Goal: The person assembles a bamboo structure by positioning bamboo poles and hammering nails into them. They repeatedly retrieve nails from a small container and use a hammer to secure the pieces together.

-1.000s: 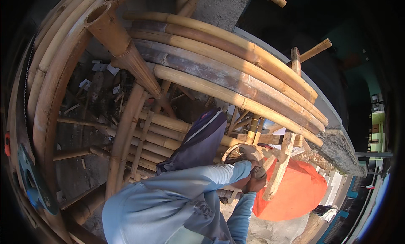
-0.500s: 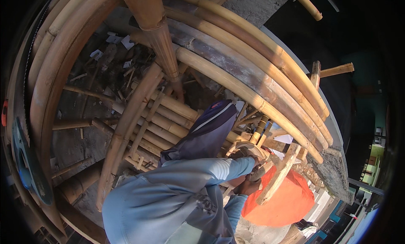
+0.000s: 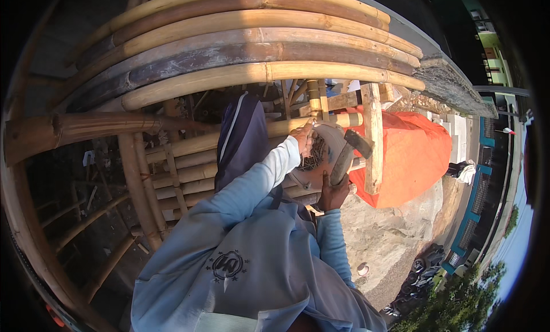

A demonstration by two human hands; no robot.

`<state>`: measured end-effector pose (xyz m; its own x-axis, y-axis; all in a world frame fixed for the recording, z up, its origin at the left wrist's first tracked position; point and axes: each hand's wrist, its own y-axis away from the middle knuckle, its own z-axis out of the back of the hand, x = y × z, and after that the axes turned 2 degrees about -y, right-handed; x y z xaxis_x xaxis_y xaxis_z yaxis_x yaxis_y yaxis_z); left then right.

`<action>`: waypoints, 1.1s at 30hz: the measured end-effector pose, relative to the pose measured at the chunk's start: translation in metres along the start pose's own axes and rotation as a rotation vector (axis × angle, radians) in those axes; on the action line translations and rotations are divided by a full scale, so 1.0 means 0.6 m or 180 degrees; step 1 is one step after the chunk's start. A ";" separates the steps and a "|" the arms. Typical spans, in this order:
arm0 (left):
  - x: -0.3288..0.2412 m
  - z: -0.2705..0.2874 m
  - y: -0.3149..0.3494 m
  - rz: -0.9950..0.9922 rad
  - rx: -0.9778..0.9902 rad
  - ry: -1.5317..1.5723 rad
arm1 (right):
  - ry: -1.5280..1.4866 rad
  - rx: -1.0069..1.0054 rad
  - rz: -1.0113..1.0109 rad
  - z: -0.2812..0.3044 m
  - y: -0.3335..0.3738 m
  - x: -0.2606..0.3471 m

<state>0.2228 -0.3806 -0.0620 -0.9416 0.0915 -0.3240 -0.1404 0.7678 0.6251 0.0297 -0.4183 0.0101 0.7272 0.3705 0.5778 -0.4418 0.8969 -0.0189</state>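
A round, shallow tan bowl (image 3: pixel 307 176) holds a heap of thin nails (image 3: pixel 316 155) at its left side. My left hand (image 3: pixel 302 139) is at the bowl's upper left rim beside the nails. Its fingers are bent together, and what they pinch is too small to make out. My right hand (image 3: pixel 334 192) is closed round the lower handle of a hammer (image 3: pixel 344 164). The hammer tilts across the bowl's right side, with its dark metal head up and to the right, near an upright wooden piece (image 3: pixel 373 140).
Long bamboo poles (image 3: pixel 229 82) curve across the far side. Bamboo slats (image 3: pixel 197 172) lie left of my knee (image 3: pixel 240 134), crossed by a thicker pole (image 3: pixel 80 131). An orange sheet (image 3: pixel 407 160) covers something at right, beside a grey rock-like surface (image 3: pixel 395 229).
My view has swung, so the poles now run across the top. My hands have drawn apart: the left is at the nails, and the hammer shows plainly in the right.
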 end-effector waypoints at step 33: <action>0.005 0.062 0.110 -0.0070 -0.1813 -0.1136 | -0.0837 -0.1291 -0.0607 0.073 0.071 -0.143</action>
<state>0.2221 -0.3059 -0.0478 -0.7915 0.3588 -0.4948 -0.3902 0.3264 0.8609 -0.0746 -0.4223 -0.0043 0.5953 0.1648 0.7864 -0.0373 0.9834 -0.1779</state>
